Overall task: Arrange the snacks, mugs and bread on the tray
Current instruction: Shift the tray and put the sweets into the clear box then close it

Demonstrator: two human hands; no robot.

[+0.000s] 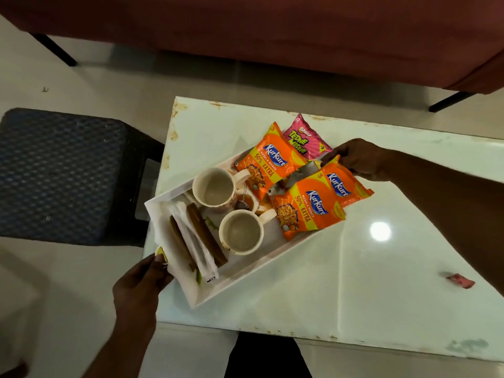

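Two hands grip the white tray at its opposite ends, as I see it through the head camera. The tray lies slantwise over the left part of the glossy table, with its near end jutting past the table's left edge. The left hand curls round that near end, thumb on top beside the wrapped bread, which lies along the tray's left end. The right hand is curled at the far end; a packet hides part of its hold.

Two cream mugs stand upright mid-tray, side by side, with a small tea strainer between them. Three orange Kurkure packets crowd the tray's right end, overlapping and spilling over its rim. A pink Bingo packet lies behind them at the far corner.

A red wrapper lies well apart, toward the table's right edge. A blue woven stool stands left of the table and a reddish sofa beyond it.
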